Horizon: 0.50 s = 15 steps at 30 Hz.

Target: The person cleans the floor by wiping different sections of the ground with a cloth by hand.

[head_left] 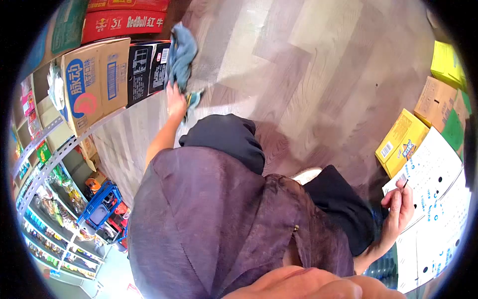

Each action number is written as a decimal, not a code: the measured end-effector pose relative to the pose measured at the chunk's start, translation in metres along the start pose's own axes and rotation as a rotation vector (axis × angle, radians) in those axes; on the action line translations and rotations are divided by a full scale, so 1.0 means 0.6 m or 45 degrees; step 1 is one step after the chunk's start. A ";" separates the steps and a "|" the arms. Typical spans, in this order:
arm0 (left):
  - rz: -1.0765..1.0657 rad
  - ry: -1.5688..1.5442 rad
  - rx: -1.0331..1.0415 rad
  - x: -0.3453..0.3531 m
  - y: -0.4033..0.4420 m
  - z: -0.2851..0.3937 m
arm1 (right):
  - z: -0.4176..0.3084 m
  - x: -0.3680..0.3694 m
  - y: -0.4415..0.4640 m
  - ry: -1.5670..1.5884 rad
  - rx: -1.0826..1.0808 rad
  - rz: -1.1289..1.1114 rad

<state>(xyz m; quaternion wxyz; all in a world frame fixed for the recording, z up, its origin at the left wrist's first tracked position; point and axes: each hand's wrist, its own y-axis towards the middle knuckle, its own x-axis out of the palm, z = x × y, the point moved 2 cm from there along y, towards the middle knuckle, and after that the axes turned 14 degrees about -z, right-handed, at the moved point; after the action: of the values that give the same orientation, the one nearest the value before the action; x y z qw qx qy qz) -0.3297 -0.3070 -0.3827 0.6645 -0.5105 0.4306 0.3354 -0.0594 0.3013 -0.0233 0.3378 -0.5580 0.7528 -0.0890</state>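
On the left side, my left hand [176,99] is closed round a crumpled blue-grey cloth [182,52], which stretches up beside a black carton [148,70]. Part of the cloth hangs below the fingers, over the wood-pattern floor [298,65]. At the right, my right hand [400,207] has its fingers bent around a small dark thin object [406,183], too small to name. That hand is by a white carton [433,164] with blue print.
A brown carton [97,82] and red Red Bull cartons [124,24] stand at upper left. Shelves of goods [55,214] and a blue crate [102,207] are at lower left. Yellow boxes [401,139] and a brown box [434,103] are at right.
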 end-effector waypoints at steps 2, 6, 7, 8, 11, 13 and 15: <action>-0.034 -0.052 -0.164 0.058 -0.088 -0.035 | 0.005 -0.004 -0.007 0.006 -0.026 -0.012; -0.182 0.098 -0.021 0.176 -0.151 -0.010 | 0.010 -0.015 -0.012 -0.030 0.027 -0.009; -0.252 0.194 0.109 0.147 -0.142 0.058 | 0.011 -0.018 -0.012 -0.058 0.044 -0.024; -0.266 0.214 0.231 0.123 -0.118 0.121 | 0.012 -0.017 -0.011 -0.018 0.028 -0.003; -0.182 0.119 0.610 0.017 -0.022 0.334 | 0.007 -0.018 -0.018 0.014 0.035 -0.037; -0.286 0.184 0.826 -0.015 0.041 0.453 | 0.000 -0.019 -0.023 0.018 0.051 -0.055; -0.349 0.245 1.188 -0.024 0.078 0.572 | -0.005 -0.019 -0.030 -0.015 0.010 -0.019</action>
<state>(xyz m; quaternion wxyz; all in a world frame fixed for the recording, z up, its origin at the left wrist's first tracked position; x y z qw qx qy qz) -0.2983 0.0366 -0.3506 0.8173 -0.2391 0.5232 -0.0324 -0.0454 0.3043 -0.0072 0.3438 -0.5628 0.7461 -0.0911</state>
